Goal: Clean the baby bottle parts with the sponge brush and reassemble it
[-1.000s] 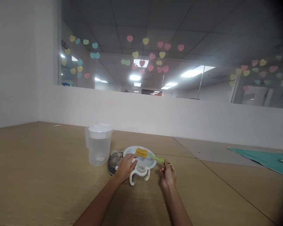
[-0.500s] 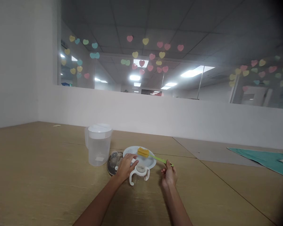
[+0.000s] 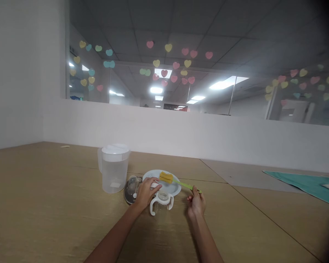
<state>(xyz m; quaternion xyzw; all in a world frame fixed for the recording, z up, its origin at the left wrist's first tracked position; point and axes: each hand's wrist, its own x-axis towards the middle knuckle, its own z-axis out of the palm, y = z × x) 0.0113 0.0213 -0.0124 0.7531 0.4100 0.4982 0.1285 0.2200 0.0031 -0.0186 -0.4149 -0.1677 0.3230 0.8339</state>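
My right hand point(image 3: 196, 205) is closed on the green handle of a bottle brush point(image 3: 183, 185). The brush's yellow sponge head point(image 3: 166, 178) is over a shallow white plate point(image 3: 176, 190). My left hand point(image 3: 146, 193) reaches over the plate's near left edge with thumb and fingers apart. A white patch shows between them; I cannot tell whether it is the plate or something else. In front of the plate stands a clear baby bottle point(image 3: 161, 208) without a lid, its white two-handled ring point(image 3: 152, 206) around the neck. Left of my hand, a clear bottle top point(image 3: 132, 183) rests on a dark round dish point(image 3: 128, 198).
A translucent lidded pitcher point(image 3: 115, 173) stands at the left on the wooden table point(image 3: 57, 204). A teal cloth point(image 3: 307, 182) lies at the far right. A white wall point(image 3: 164, 128) with a window above it closes off the back.
The view has shifted very slightly. My left thumb and fingers look a little differently placed over the plate; the right hand and brush stay almost where they were.
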